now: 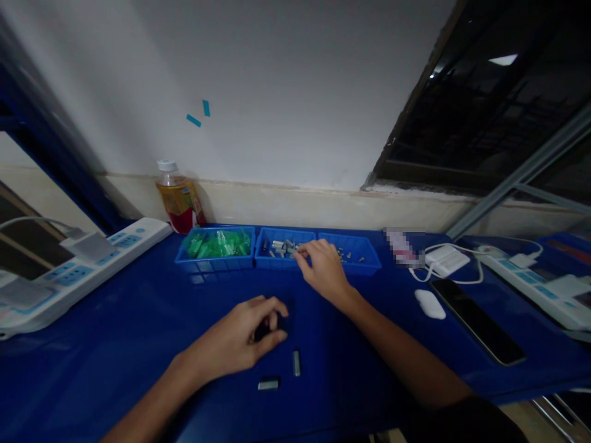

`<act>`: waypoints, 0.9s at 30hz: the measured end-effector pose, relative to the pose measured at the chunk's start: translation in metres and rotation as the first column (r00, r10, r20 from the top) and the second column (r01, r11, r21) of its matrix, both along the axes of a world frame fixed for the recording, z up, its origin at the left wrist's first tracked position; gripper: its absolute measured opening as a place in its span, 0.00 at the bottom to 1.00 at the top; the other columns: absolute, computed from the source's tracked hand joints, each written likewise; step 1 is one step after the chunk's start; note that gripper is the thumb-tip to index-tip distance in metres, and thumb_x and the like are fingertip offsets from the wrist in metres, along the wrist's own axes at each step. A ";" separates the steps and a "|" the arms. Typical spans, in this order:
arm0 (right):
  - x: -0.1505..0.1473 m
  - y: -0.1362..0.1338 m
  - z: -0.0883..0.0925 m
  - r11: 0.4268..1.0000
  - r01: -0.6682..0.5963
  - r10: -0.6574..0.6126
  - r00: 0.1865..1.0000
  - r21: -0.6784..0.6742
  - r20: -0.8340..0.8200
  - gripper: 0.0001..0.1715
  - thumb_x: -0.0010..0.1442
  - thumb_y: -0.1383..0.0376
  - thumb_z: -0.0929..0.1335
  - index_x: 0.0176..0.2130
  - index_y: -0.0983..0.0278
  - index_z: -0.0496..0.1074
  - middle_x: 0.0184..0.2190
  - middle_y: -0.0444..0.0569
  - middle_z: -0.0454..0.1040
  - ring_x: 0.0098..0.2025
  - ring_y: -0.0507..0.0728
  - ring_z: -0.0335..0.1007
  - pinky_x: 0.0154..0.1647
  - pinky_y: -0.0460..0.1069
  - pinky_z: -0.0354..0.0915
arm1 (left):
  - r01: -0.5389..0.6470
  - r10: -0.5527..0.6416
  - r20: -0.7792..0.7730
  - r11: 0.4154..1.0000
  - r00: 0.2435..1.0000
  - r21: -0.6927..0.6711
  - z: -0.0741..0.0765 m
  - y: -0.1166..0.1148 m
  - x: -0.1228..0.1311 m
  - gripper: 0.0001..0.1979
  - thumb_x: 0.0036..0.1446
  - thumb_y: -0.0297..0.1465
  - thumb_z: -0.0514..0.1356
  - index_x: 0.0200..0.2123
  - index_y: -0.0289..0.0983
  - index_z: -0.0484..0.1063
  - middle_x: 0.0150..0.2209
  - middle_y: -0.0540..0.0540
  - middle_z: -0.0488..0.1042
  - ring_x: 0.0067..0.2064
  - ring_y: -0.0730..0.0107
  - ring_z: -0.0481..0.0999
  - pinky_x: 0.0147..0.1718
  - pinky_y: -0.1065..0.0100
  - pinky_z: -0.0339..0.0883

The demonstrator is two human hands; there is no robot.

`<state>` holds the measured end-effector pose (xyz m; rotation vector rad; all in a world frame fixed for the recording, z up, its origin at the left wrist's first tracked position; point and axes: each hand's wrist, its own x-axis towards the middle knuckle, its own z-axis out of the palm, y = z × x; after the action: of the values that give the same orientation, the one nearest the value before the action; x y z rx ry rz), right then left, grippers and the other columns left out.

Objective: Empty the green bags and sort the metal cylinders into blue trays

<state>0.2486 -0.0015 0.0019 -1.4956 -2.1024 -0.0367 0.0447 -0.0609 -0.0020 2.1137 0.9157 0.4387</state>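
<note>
My right hand [321, 264] is over the divide between the middle blue bin [277, 263] and the right blue bin [364, 266]. Its thumb and fingertips are pinched together beside small silver metal pieces [282, 246] in the middle bin; what is between them is too small to make out. Just above the blue tabletop, my left hand [253, 329] has curled fingers with a gap to the thumb, and nothing shows in it. Two short metal bars, one upright in view [296, 363] and one lying crosswise [268, 384], rest in front of that hand.
Green plastic packets [217, 243] fill the left blue bin [203, 264]. Behind it stands a drink bottle [178, 197]. Power strips [83, 271] lie at both sides. At right are a phone [478, 320], a white earbud case [430, 304] and a white charger [446, 261] with cables.
</note>
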 end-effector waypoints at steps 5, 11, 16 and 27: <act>0.001 -0.004 -0.011 0.998 0.030 -0.033 0.998 0.063 0.049 0.23 0.63 0.58 0.63 0.54 0.67 0.65 0.46 0.58 0.72 0.50 0.64 0.60 0.46 0.58 0.56 | 0.199 -0.183 -0.235 0.979 0.955 0.047 0.009 -0.009 -0.013 0.15 0.47 0.37 0.66 0.39 0.43 0.70 0.42 0.49 0.71 0.48 0.59 0.69 0.57 0.51 0.52; 0.000 -0.061 -0.017 0.977 -0.184 0.195 0.977 0.110 -0.092 0.14 0.61 0.65 0.64 0.47 0.64 0.68 0.41 0.53 0.73 0.48 0.61 0.62 0.48 0.57 0.57 | 0.151 -0.110 -0.273 0.979 0.956 0.133 0.003 -0.005 -0.015 0.08 0.62 0.33 0.51 0.38 0.43 0.70 0.39 0.48 0.72 0.45 0.63 0.71 0.54 0.53 0.55; -0.008 -0.074 -0.007 0.925 -0.378 0.379 0.917 0.037 -0.124 0.11 0.62 0.65 0.63 0.44 0.64 0.69 0.37 0.51 0.73 0.42 0.57 0.64 0.43 0.54 0.58 | 0.095 -0.026 -0.307 0.972 0.951 0.213 -0.007 -0.004 -0.019 0.18 0.54 0.40 0.60 0.47 0.43 0.68 0.48 0.43 0.70 0.51 0.55 0.68 0.55 0.50 0.55; -0.007 -0.075 -0.006 0.945 -0.312 0.302 0.947 -0.096 -0.111 0.12 0.63 0.63 0.62 0.45 0.65 0.68 0.39 0.52 0.73 0.42 0.58 0.65 0.44 0.54 0.59 | -0.145 0.220 -0.130 0.891 0.967 0.429 0.002 0.029 0.001 0.16 0.65 0.36 0.47 0.38 0.36 0.72 0.35 0.44 0.73 0.39 0.65 0.71 0.40 0.65 0.64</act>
<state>0.2419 -0.0763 -0.0039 -1.1872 -2.2663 0.2688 0.0456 -0.0322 -0.0002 2.4943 1.2186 0.5953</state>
